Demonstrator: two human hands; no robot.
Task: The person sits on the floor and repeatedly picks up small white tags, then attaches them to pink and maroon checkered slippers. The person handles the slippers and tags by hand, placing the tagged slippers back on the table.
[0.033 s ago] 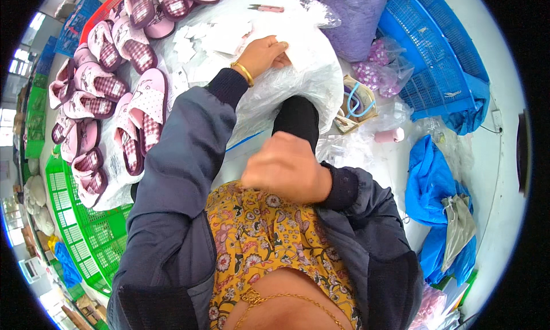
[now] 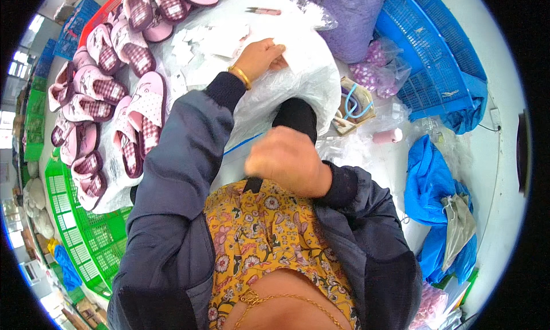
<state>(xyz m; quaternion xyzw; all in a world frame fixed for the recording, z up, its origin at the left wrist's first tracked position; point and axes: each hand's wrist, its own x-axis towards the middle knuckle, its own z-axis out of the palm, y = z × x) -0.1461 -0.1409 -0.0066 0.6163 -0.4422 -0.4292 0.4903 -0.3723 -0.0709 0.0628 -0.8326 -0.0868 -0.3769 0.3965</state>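
My left hand (image 2: 260,58) rests on the white plastic sheeting (image 2: 312,49), thumb and fingers pinched together. Something pale may be at its fingertips, but I cannot make it out against the white. In front of my flowered yellow top, my right hand (image 2: 289,163) is closed in a fist and partly blurred. A small dark piece (image 2: 252,184) shows just under its fingers; whether the fist holds it I cannot tell. White paper pieces (image 2: 220,41) lie scattered beyond my left hand. Farther back on the sheeting are pink-handled thread snips (image 2: 264,11).
Pink slippers with checked insides (image 2: 146,109) cover the left side, near a green crate (image 2: 89,230). On the right are a purple bag (image 2: 346,21), a blue basket (image 2: 429,61), a box with a blue loop (image 2: 356,104), a pink spool (image 2: 388,136) and blue plastic (image 2: 427,184).
My right fist has shifted slightly upward, and the dark piece under its fingers now shows. My left hand stays pinched in nearly the same place.
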